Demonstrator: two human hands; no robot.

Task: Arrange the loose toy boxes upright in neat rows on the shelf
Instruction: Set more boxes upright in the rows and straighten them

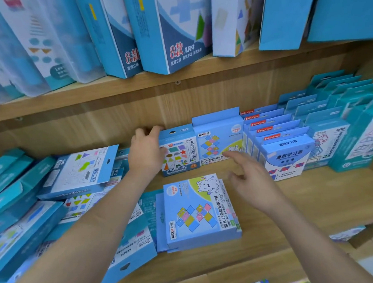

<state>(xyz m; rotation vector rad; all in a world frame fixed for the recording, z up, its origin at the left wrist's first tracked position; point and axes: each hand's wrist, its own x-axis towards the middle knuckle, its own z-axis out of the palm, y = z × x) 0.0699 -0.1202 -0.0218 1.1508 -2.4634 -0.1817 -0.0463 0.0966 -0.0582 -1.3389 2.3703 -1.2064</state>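
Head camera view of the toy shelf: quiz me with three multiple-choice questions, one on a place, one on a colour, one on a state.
1. Where does the shapes box that the left hand grips stand?
A. Just left of the upright net box
B. On the upper shelf
C. Flat on the pile

2. Which colour is the flat bear box on the shelf board, mainly?
A. Red
B. Light blue
C. Black

3. What state is the right hand in?
A. Gripping a box
B. Out of view
C. Open, holding nothing

Answers:
1 A, it stands upright beside the net box, on its left.
2 B, its face and edges are light blue.
3 C, its fingers are spread above the shelf board with nothing in them.
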